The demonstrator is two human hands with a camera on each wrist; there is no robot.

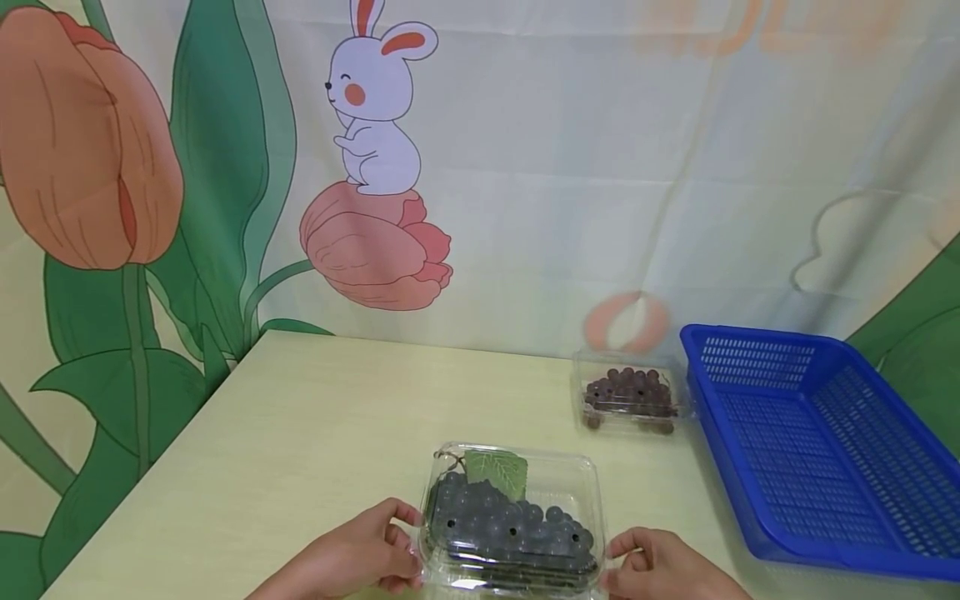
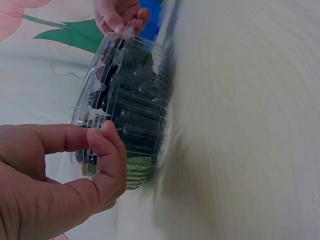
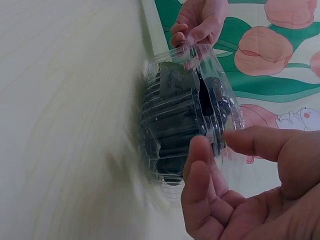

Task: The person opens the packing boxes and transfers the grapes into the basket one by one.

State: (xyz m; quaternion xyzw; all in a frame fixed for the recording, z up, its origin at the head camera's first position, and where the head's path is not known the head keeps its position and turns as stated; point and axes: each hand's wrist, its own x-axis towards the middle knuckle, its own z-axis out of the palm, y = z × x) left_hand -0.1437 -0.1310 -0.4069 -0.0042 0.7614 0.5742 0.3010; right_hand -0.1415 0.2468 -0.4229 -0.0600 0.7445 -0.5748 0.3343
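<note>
A clear plastic clamshell box [image 1: 566, 479] sits at the near middle of the table, its lid down. Inside are dark grapes [image 1: 510, 529] and a green leaf [image 1: 501, 473]. My left hand [image 1: 367, 546] pinches the box's left edge between thumb and fingers. At the opposite edge, my right hand [image 1: 663, 567] pinches the rim the same way. In the left wrist view, the ribbed base of the box [image 2: 137, 110] stands close over the tabletop. The right wrist view shows the fingertips [image 3: 200, 147] right at the rim flange.
A second clear box [image 1: 633, 396] with reddish grapes stands farther back on the right. Beside it is a blue perforated plastic basket [image 1: 750, 500] along the right side. Behind the pale table [image 1: 300, 433] hangs a cloth printed with tulips and a rabbit [image 1: 375, 108].
</note>
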